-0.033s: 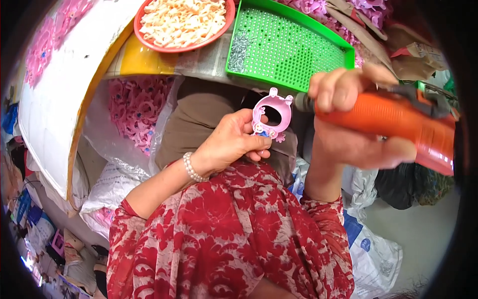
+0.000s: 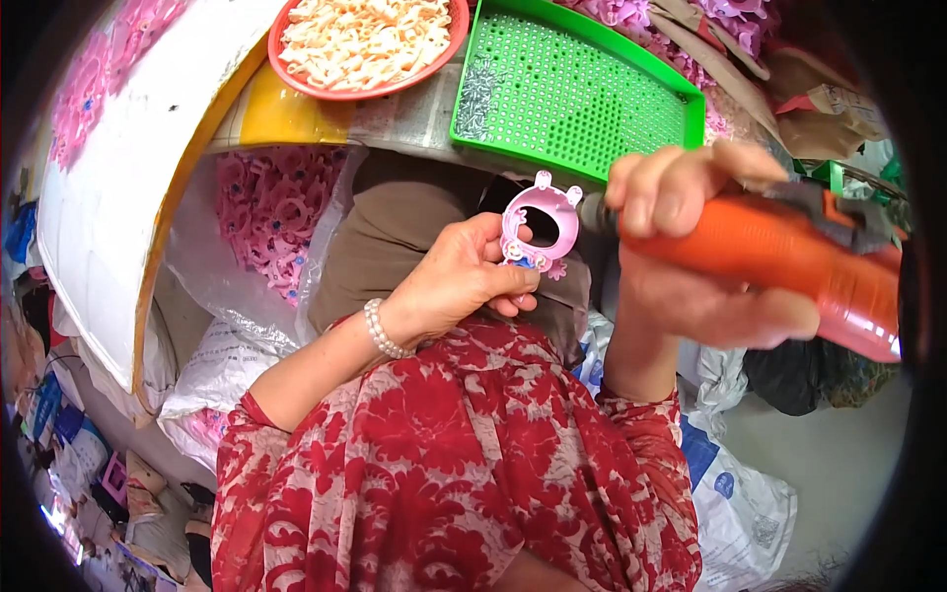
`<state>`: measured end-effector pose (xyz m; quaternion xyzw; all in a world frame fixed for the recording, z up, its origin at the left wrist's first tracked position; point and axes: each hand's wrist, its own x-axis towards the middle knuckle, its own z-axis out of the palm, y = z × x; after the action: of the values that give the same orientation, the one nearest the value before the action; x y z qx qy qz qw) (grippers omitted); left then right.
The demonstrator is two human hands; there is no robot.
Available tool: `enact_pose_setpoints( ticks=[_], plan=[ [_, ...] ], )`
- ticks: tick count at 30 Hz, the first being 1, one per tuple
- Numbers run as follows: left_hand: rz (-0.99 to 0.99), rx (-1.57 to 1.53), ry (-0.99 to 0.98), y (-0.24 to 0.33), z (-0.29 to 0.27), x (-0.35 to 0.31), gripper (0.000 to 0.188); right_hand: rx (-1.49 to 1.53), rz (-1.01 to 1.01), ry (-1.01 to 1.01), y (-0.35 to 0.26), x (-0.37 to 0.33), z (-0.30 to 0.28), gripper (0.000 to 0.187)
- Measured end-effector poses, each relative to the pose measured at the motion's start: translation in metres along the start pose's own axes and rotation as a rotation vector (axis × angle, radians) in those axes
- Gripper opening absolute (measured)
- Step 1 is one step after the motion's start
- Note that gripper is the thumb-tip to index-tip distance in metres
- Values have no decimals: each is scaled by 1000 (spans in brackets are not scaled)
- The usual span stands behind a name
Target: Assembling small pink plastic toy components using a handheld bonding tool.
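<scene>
Our left hand (image 2: 456, 268) pinches the pink eared frame (image 2: 568, 225) and our right hand (image 2: 676, 286) grips the orange power screwdriver (image 2: 774, 247), which could slip if the pinch loosens.

Your pink frame (image 2: 570, 222) looks like smooth, shiny plastic. Your orange tool (image 2: 779, 242) looks like plastic too, ribbed in one part and glossy near its end. The green tray (image 2: 592, 89) is plastic, all bumpy with holes, and the little bits (image 2: 479, 94) in it look like shiny gray metal. Your bracelet (image 2: 380, 331) has smooth, shiny beads. Your red dress (image 2: 424, 434) is soft-looking cloth, and the clear bag (image 2: 187, 232) is crinkly, shiny plastic.
</scene>
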<state>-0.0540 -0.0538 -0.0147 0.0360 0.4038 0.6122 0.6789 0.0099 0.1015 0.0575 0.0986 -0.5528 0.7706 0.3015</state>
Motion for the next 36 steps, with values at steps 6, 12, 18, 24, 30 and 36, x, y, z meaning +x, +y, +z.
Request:
enact_pose_setpoints(
  ticks=[6,12,18,24,30,36],
  plan=[
    [0,21,33,-3,-2,-1,21,38,103,-21,1,-27,10,89],
    [4,44,49,-3,2,-3,19,61,90,10,14,-37,12,87],
    [11,49,55,-1,3,-3,18,41,115,62,17,-40,17,86],
    [28,54,48,0,6,-4,18,44,118,88,25,-41,16,88],
    [73,23,72,1,10,-5,19,14,100,111,25,-42,20,87],
    [76,5,44,3,10,-7,18,-17,35,75,22,-41,16,87]
  ],
)
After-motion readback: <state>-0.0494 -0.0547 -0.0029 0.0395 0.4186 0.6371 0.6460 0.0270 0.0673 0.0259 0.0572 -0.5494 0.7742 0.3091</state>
